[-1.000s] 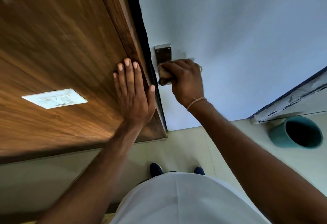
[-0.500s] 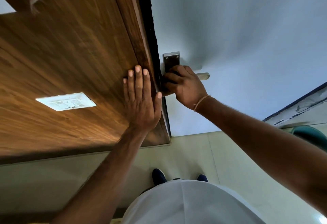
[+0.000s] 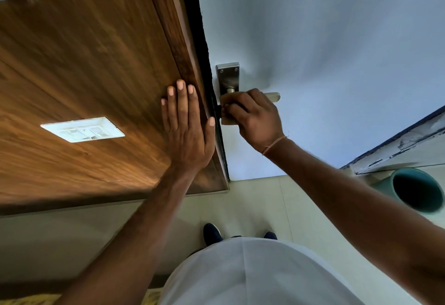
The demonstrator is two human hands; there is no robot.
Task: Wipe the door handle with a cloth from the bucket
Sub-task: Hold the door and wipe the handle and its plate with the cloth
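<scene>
The metal door handle [image 3: 274, 96] sticks out from a steel plate [image 3: 227, 77] on the pale blue door [image 3: 325, 63]. My right hand [image 3: 254, 118] is closed over the lever near the plate, so only the lever's tip shows. A small tan piece of cloth [image 3: 225, 120] peeks out under its fingers. My left hand [image 3: 186, 126] lies flat on the wooden panel [image 3: 96, 63] beside the door's edge and holds nothing. The teal bucket [image 3: 417, 193] stands on the floor at the right; its inside looks dark.
A white switch plate [image 3: 83, 129] sits on the wooden panel left of my left hand. Pale floor tiles [image 3: 260, 198] run below the door. My dark shoes [image 3: 212, 233] stand near the door's bottom. A chipped white ledge [image 3: 397, 148] runs above the bucket.
My right hand has shifted slightly left, then back right, along the handle. The left hand stays flat on the wood. The view has swung, and the bucket is back in sight.
</scene>
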